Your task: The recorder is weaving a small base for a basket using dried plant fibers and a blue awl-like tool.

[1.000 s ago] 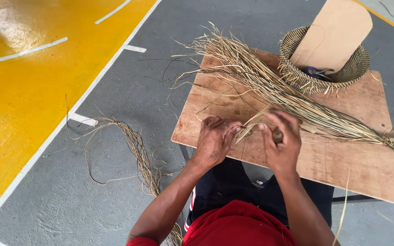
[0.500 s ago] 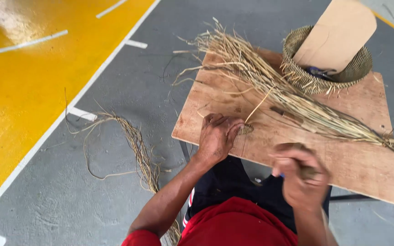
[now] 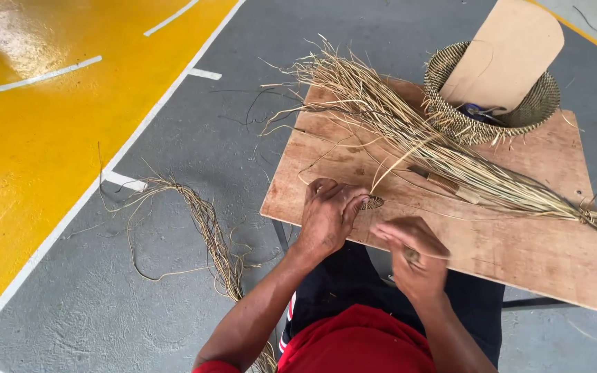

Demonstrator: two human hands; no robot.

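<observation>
The left hand (image 3: 327, 215) pinches a small round coil of woven straw (image 3: 372, 202) against the brown plywood tabletop (image 3: 519, 255), its grip closed on the coil. The right hand (image 3: 414, 257) is blurred near the board's front edge; whether its grip holds anything cannot be told. A long bundle of dry straw (image 3: 409, 135) lies across the board beside a woven straw basket (image 3: 450, 114).

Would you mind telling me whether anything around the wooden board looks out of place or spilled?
Yes: a loose bundle of straw lies strewn on the grey floor left of the board, apart from the tied straw sheaf lying across it.
</observation>
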